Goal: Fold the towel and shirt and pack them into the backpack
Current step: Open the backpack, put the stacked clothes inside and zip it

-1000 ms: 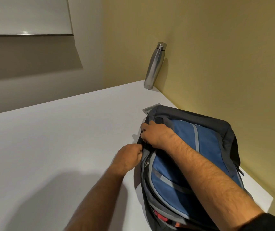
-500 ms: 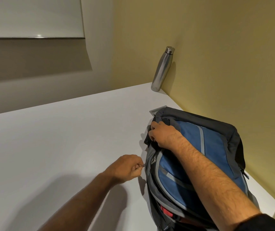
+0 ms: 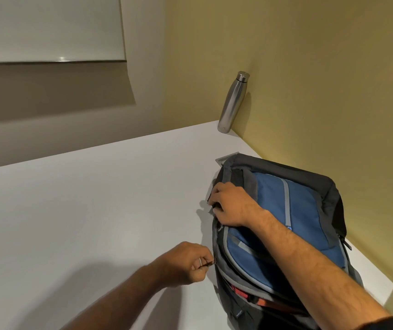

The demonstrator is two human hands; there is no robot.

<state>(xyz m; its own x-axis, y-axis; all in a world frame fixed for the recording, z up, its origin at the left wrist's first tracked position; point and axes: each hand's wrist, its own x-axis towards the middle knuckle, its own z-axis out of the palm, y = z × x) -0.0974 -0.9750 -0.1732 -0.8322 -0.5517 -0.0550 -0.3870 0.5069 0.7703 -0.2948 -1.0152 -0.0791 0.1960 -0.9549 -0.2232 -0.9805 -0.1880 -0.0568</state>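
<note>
Blue-grey backpack (image 3: 293,225) is lying on the white table (image 3: 83,210) by the yellow wall. Left hand (image 3: 186,265) is pinching a zipper pull (image 3: 208,263); right hand (image 3: 230,204) is gripping the backpack's edge. Steel bottle (image 3: 232,103) is standing behind, well apart. Towel, shirt unseen.

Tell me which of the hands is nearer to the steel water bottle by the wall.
Right. The right hand grips the backpack at its far end, the end toward the steel water bottle. The left hand is farther off, pinching the zipper pull on the backpack's left side.
</note>
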